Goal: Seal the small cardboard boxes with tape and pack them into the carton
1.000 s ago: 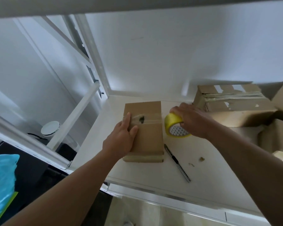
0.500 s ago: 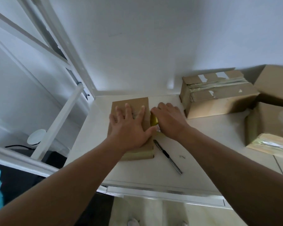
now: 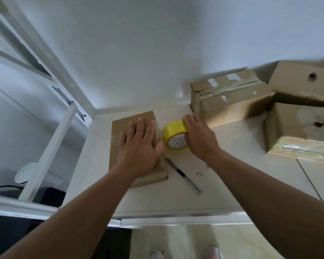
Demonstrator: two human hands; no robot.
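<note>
Box (image 3: pixel 120 131) under left hand (image 3: pixel 138 151), tape (image 3: pixel 173 130) beside

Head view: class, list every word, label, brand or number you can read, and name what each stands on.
No text can be read.
The tape roll has a printed pattern on its core, with no legible letters.
The back box carries white label scraps, all blank.
The knife shows no print.
</note>
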